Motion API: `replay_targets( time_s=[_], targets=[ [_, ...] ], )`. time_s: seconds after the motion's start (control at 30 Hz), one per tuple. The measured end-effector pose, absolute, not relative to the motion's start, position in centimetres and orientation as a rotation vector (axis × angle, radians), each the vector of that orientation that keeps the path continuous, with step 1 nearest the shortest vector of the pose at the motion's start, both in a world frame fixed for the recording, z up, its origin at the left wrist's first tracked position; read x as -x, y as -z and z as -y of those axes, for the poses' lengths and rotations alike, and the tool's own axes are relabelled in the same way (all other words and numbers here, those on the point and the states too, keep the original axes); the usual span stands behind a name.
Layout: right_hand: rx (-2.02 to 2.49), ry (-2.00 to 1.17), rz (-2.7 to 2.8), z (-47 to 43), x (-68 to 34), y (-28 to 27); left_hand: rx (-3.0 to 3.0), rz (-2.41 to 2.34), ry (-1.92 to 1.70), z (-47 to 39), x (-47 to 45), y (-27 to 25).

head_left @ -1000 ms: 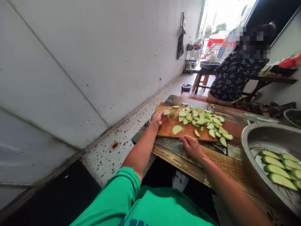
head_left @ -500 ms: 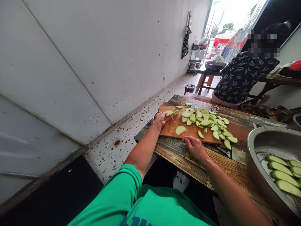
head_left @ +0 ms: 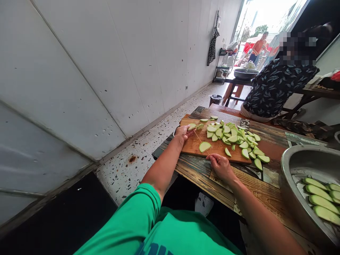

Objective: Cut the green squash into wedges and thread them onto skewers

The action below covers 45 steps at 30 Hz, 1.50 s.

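Note:
Pinched in my right hand (head_left: 220,165) is the near end of a thin wooden skewer (head_left: 198,136), which slants away across the board. One half-moon zucchini slice (head_left: 205,147), pale with a green rim, is threaded on it close to my right fingers. My left hand (head_left: 183,132) grips another zucchini slice (head_left: 191,126) at the board's left side, by the skewer's far end. Whether the tip has entered that slice is hidden. Under the hands lies a wooden cutting board (head_left: 190,146), with a heap of cut zucchini slices (head_left: 225,131) spreading over its right part onto the table.
A large metal basin (head_left: 285,166) with rows of zucchini slices stands on the patterned wooden table (head_left: 195,164) at right. A person in a dark leaf-print shirt (head_left: 278,86) sits beyond. Behind are a dark bowl (head_left: 245,73) and a bin (head_left: 215,99); a white wall (head_left: 127,63) runs along the left.
The view has shifted slightly. Both hands keep nearly the same hold on the skewer and the slice. Outside the doorway, a person in orange has become more visible.

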State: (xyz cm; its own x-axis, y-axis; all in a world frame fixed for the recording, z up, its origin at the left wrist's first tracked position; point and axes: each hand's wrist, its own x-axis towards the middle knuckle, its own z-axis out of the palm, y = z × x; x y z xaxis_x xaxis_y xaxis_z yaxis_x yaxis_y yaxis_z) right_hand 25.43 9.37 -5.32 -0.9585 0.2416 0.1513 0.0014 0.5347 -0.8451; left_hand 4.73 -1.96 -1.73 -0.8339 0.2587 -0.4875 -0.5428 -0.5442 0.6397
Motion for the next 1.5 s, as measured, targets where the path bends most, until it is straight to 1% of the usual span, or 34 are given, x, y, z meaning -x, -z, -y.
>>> replay_targets(
  time_s=[0.53,1.17,1.5],
  targets=[
    [0.253,-1.416,2.54,-9.14,-25.41,4.93,0.442,-1.231,-2.367,1.77,-4.69,1.84],
    [0.342,-1.784,2.455,-9.23,-25.1,4.44,0.431,-1.312,-2.399,1.47,-5.13,1.82],
    [0.288,-1.806,2.409,-9.54,-25.25,4.88,0.484,-1.26,-2.386,1.45,-4.4,2.09]
  ],
)
